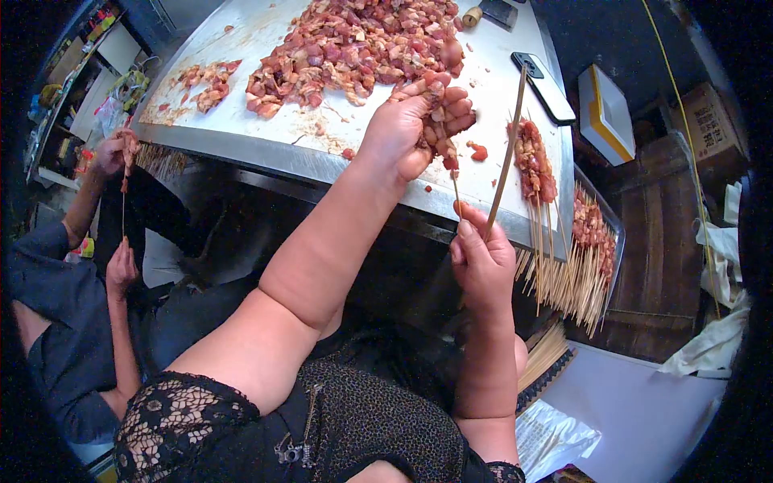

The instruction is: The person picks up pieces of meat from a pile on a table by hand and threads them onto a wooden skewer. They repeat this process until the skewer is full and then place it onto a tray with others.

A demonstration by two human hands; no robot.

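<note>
My left hand (419,125) is over the table's front edge, its fingers curled around raw meat pieces (441,138) threaded on a thin bamboo skewer (456,189). Lower down, my right hand (485,256) pinches the bare end of that skewer. A second, thicker-looking stick (509,145) rises from the right hand, pointing up past the table edge. Beyond my left hand lies a big heap of cut raw meat (354,48). Several finished meat skewers (533,161) lie just right of my hands, their bare ends over the edge.
More meat skewers (592,233) fill a tray at the right. A phone (543,87) lies on the white table (302,137); a smaller meat pile (211,82) is at its left. Bare sticks (545,354) sit below. At the left, another person's hands (121,270) hold a skewer.
</note>
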